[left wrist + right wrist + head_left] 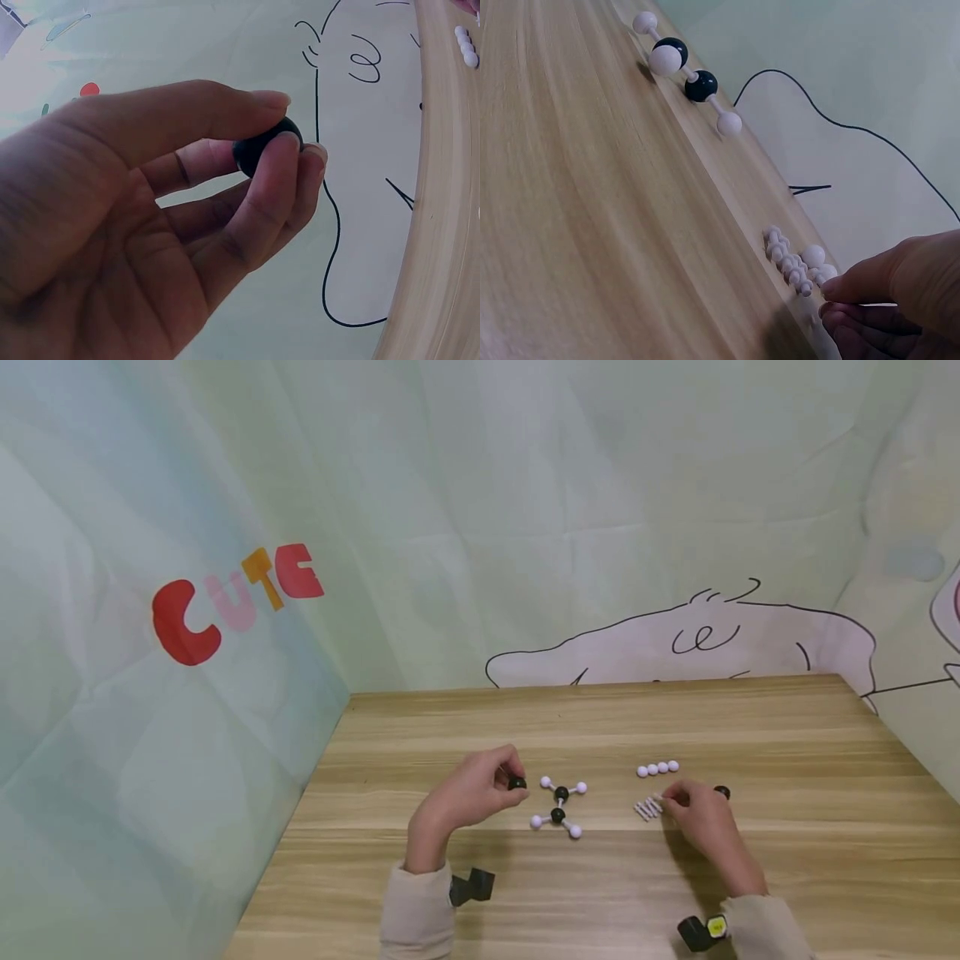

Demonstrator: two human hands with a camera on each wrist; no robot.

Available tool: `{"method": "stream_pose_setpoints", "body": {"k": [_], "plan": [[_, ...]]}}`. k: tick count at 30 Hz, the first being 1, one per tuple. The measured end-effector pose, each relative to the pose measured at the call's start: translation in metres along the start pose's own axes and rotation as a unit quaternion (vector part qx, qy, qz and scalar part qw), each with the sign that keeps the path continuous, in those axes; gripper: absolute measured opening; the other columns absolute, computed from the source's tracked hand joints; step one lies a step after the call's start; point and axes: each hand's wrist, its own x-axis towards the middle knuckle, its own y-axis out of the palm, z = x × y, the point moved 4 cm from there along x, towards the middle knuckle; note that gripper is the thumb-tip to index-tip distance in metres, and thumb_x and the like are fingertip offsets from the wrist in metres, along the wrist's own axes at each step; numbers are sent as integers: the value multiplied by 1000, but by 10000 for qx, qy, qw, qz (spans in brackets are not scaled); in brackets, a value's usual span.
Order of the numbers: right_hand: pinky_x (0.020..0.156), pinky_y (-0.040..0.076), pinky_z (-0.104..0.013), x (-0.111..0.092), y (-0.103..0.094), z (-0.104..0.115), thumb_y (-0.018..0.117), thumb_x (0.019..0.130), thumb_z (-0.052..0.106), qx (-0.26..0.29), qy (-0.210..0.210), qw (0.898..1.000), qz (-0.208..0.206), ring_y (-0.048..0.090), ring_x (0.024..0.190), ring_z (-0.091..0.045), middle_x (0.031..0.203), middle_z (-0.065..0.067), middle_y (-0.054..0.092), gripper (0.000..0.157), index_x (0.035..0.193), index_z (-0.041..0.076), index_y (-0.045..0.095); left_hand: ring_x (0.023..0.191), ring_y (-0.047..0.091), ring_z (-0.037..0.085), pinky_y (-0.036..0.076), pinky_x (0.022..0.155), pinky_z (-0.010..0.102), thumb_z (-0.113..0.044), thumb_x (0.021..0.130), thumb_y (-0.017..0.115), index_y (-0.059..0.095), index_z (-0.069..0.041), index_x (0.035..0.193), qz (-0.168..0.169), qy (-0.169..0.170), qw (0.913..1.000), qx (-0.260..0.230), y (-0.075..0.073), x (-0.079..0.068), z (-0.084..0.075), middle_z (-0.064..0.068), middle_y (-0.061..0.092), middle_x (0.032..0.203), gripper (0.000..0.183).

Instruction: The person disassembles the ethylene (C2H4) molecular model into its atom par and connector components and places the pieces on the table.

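Currently, a black ball (pixel 517 782) sits at the tips of the left hand's (pixel 471 787) fingers, pinched between the thumb on one side and the curled fingers (pixel 274 172) on the other. In the left wrist view, part of its dark surface shows between thumb and fingertips, with the pale backdrop behind it.

Across from it, the right hand (pixel 701 814) pinches one end of a white stick (pixel 820 278) between thumb and fingers, the rest of it poking out past the thumb tip. Just beside those fingertips lies a group of similar white sticks (pixel 647 808), set side by side.

Between the two hands, nearer the left, stands a ball-and-stick model (pixel 557 815): two black balls joined together, each bearing two white balls on sticks. Beyond the loose sticks, four white balls (pixel 657 769) line up in a row, and a second black ball (pixel 722 792) rests just past the right hand, partly hidden by it.

Everything lies on a wood-grained bench (pixel 570 893). Behind rises a pale green backdrop (pixel 450 485) with colourful letters (pixel 187 622) spelling CUTE and a line-drawn figure (pixel 765 639).
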Motion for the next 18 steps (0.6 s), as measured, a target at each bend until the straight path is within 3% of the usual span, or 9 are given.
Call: {"method": "stream_pose_setpoints", "body": {"k": [18], "plan": [[65, 44, -33, -1, 5, -3, 64, 87, 7, 23, 14, 9999, 139, 57, 79, -23, 89, -14, 68, 9, 91, 0, 68, 74, 56, 10, 48, 65, 23, -10, 86, 69, 58, -9, 92, -19, 7, 10000, 78, 4, 1, -2, 0, 62, 87, 13]]}}
